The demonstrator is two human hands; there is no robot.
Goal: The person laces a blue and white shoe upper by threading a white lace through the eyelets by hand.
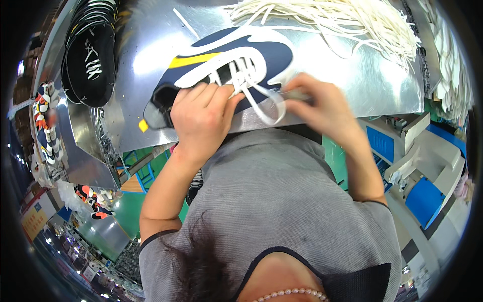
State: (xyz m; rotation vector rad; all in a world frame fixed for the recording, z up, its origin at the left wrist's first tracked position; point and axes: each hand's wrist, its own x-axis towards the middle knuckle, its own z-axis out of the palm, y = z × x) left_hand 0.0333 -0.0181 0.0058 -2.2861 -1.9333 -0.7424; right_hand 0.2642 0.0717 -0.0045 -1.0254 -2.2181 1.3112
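Note:
A navy shoe upper (275,56) with white trim and a yellow stripe lies on the metal table before me. My left hand (202,113) is closed on its near edge, by the heel side of the opening. A white shoelace (275,111) runs through several eyelets and makes a loose loop above the near edge. Beside that loop, my right hand (317,103) pinches a small grey-brown handled tool (298,95). The tool's tip is blurred, so whether it touches the lace is unclear.
A heap of white laces (347,22) lies at the far right of the metal table (143,90). Nested black shoe uppers (90,60) stand at the far left. Colourful uppers (44,123) hang beyond the left edge. Grey and blue equipment (425,194) stands to the right.

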